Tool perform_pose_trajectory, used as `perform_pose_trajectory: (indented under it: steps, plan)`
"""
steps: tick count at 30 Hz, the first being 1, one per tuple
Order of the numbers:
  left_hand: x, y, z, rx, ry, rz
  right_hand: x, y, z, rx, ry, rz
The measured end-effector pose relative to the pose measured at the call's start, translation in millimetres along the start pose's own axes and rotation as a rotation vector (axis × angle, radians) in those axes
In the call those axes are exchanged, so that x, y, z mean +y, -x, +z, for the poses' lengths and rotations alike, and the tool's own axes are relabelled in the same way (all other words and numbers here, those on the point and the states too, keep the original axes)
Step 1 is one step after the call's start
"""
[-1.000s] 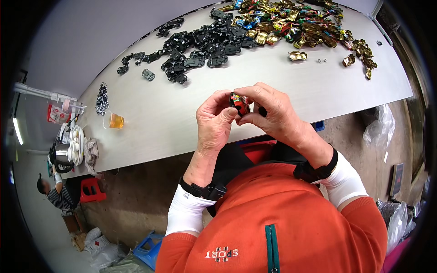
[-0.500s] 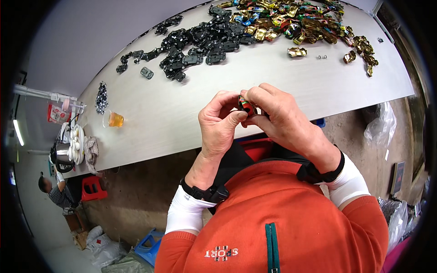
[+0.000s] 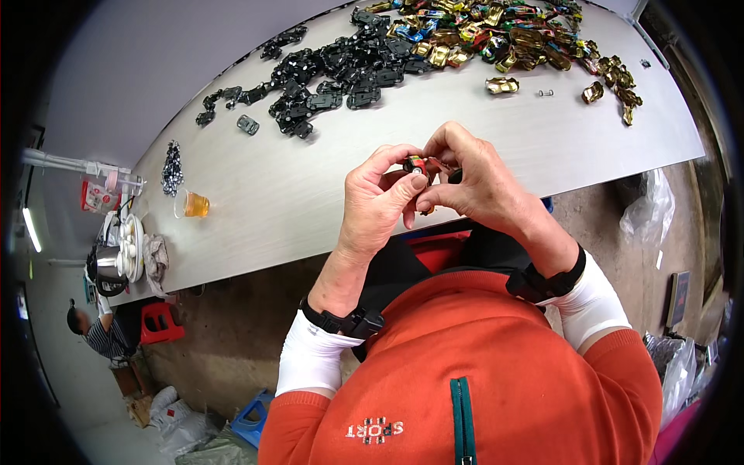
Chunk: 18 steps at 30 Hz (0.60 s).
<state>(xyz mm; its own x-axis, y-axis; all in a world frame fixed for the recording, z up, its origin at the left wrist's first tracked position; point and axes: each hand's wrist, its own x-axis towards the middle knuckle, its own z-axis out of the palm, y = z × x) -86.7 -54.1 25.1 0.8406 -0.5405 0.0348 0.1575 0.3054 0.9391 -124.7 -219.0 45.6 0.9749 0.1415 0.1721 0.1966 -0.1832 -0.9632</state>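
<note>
Above the table's near edge, my left hand (image 3: 376, 198) pinches a small toy car (image 3: 416, 164) with red, green and black on it between thumb and fingers. My right hand (image 3: 487, 184) is close against it on the right, thumb and forefinger curled toward the car. A small black piece (image 3: 456, 177) shows in the curl of my right fingers; its exact shape is mostly hidden. The fingers cover much of the toy car.
Black toy car bases (image 3: 333, 74) are heaped on the table (image 3: 325, 201) at the back. Beside them lies a pile of gold and coloured car bodies (image 3: 535, 46). A wheel axle (image 3: 545, 93), clustered wheels (image 3: 172, 169) and a cup of amber drink (image 3: 197, 204) also lie out. Another person (image 3: 101, 329) sits far left.
My right hand has shifted up and its fingers have drawn apart from the toy car, exposing the black piece. The car has turned slightly in my left hand.
</note>
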Motion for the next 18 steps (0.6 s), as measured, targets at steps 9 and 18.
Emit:
perform_pose_trajectory:
  steps: [9, 18]
  plan:
    - [-23, -3, -17, 0.161, 0.142, -0.07, 15, -4, -1, -0.012, -0.003, 0.188]
    - [-41, -1, -52, 0.181, 0.42, -0.131, 28, 7, -23, -0.174, -0.161, 0.329]
